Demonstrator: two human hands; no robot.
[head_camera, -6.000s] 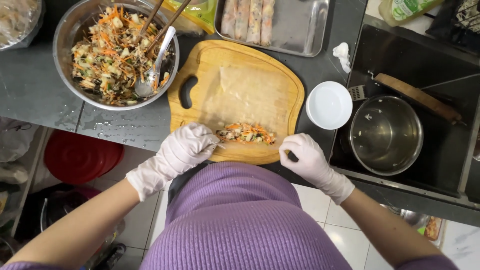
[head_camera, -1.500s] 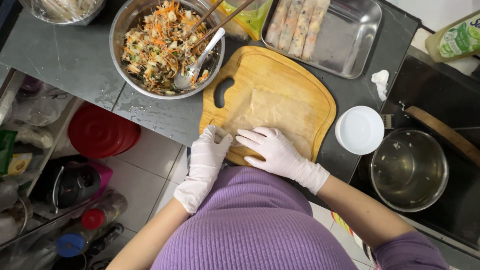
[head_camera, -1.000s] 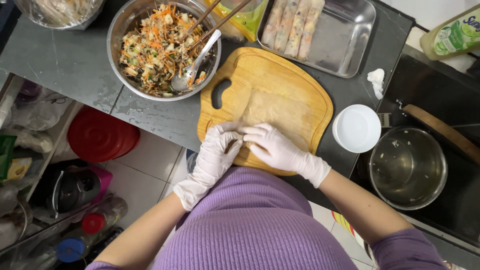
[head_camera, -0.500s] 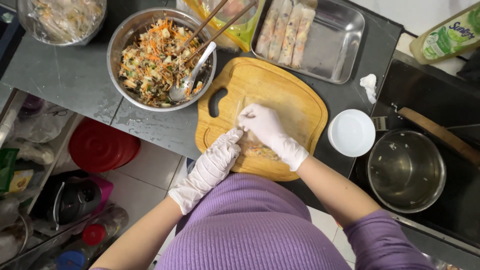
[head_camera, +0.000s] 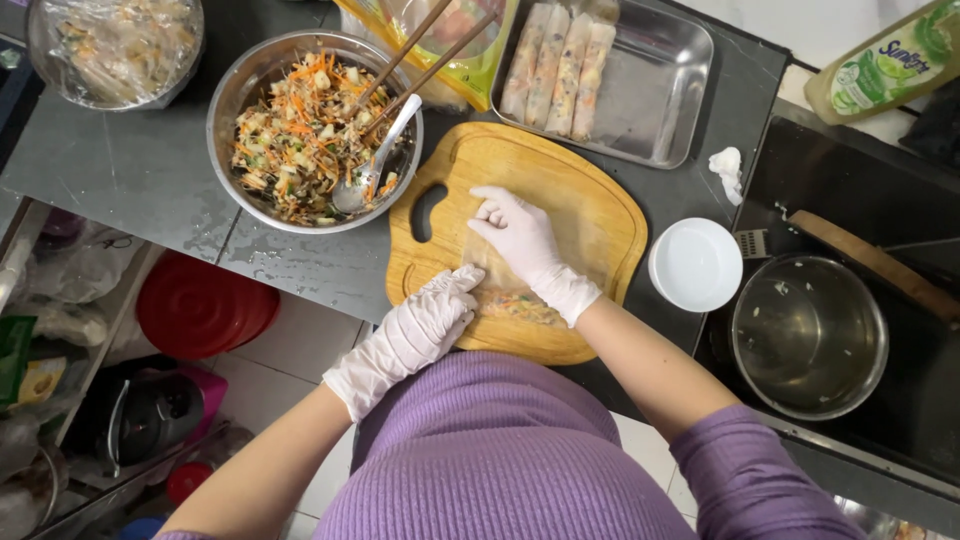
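Both hands wear white gloves over a wooden cutting board (head_camera: 590, 200). A thin translucent wrapper (head_camera: 585, 250) lies on the board, with vegetable filling (head_camera: 520, 307) rolled into its near edge. My left hand (head_camera: 415, 330) presses on the left end of the roll at the board's near edge. My right hand (head_camera: 520, 240) reaches across the wrapper, fingers pinching its far left edge next to the board's handle slot.
A steel bowl (head_camera: 255, 75) of shredded vegetable filling with a spoon and chopsticks stands at the left. A steel tray (head_camera: 660, 90) with three finished rolls sits behind the board. A small white dish (head_camera: 695, 265) and an empty pot (head_camera: 808, 335) are to the right.
The wrapper's near edge was folded over the filling and rolled. My right hand has moved from the roll up to the wrapper's far left edge; my left hand stays on the roll.
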